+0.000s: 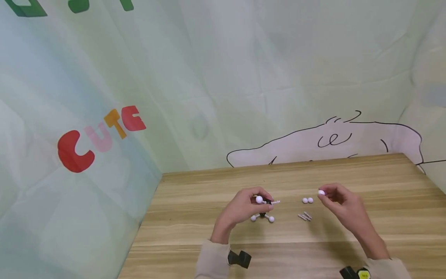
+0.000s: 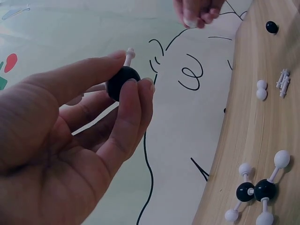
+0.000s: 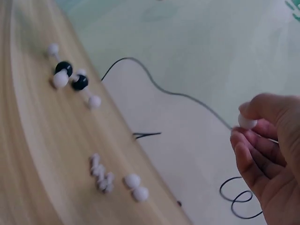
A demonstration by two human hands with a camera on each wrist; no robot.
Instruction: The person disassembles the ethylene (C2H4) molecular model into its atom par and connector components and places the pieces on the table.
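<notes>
My left hand (image 1: 238, 207) pinches a black ball (image 2: 123, 84) of a molecular model between thumb and fingers. A white stick (image 2: 129, 57) juts from that ball, and a white ball (image 1: 259, 199) sits on another stick. Raised over the right side of the table, my right hand (image 1: 345, 205) holds a single white ball (image 3: 246, 123) at its fingertips. Below my left hand lies a joined model (image 2: 264, 190) of two black balls with white balls on sticks; the hand partly covers it in the head view.
Two loose white balls (image 1: 305, 200) lie side by side between the hands. Nearer to me is a small pile of white sticks (image 1: 304, 216). A loose black ball (image 2: 272, 27) rests on the wooden table (image 1: 195, 186). Behind the table hangs a printed cloth (image 1: 209, 97).
</notes>
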